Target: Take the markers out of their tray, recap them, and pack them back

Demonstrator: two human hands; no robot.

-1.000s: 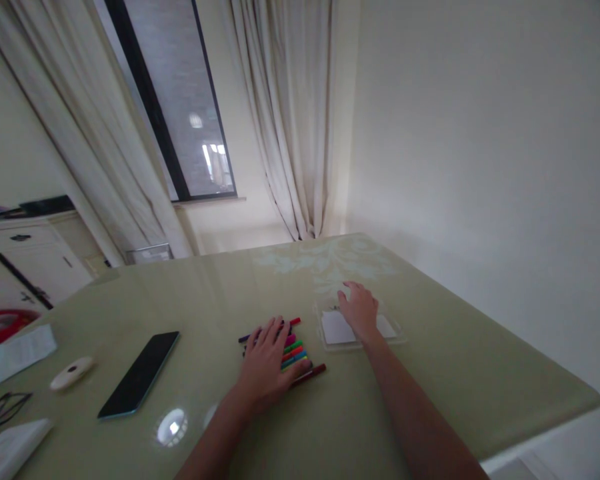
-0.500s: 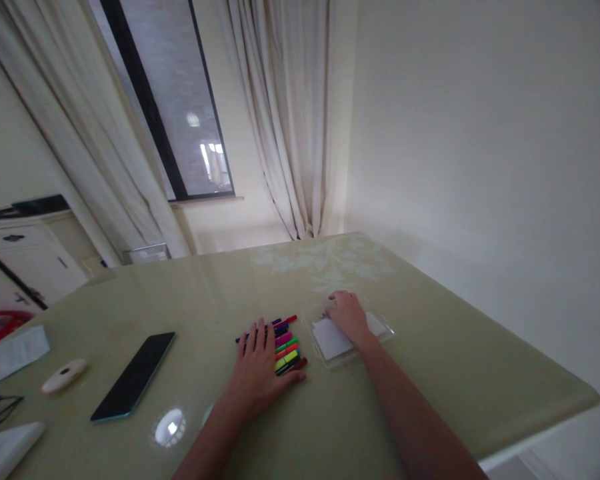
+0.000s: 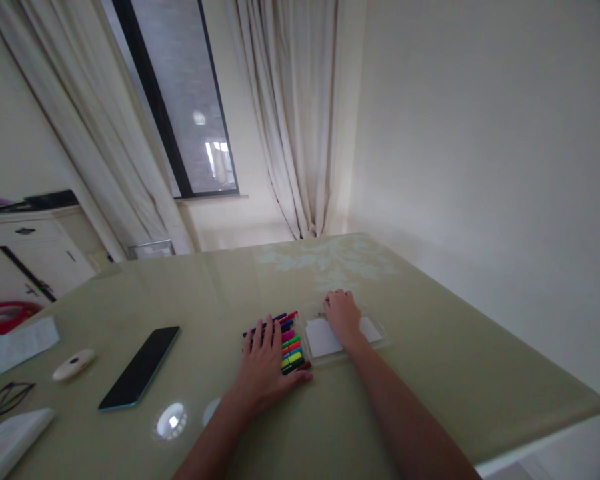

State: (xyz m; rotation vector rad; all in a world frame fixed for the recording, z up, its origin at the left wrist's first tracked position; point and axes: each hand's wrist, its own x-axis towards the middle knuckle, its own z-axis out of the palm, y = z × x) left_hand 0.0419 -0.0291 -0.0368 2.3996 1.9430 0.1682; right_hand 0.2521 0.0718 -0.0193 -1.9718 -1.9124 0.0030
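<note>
My left hand (image 3: 265, 363) lies flat with its fingers spread over a row of coloured marker pens (image 3: 291, 347), pressing them against the table. Their caps and ends show on the hand's right side, among them red, blue, pink, green, orange and yellow. Close beside the pens is a flat clear plastic case (image 3: 386, 339) with a white paper insert (image 3: 322, 337) in it. My right hand (image 3: 343, 315) rests on the far part of this case, its fingers curled down over it. The fingertips are hidden behind the knuckles.
Left of my hands, a dark phone (image 3: 140, 368) lies on the glossy table (image 3: 210, 293). Farther left are a white oval object (image 3: 73, 365), glasses (image 3: 7, 402), a paper sheet (image 3: 25, 345) and a white block-like object (image 3: 17, 440). A wall (image 3: 480, 167) rises along the right.
The right hand and the plastic case have shifted left, bringing the case up against the pens' ends. My right fingers are more curled. The left hand stays spread on the pens.
</note>
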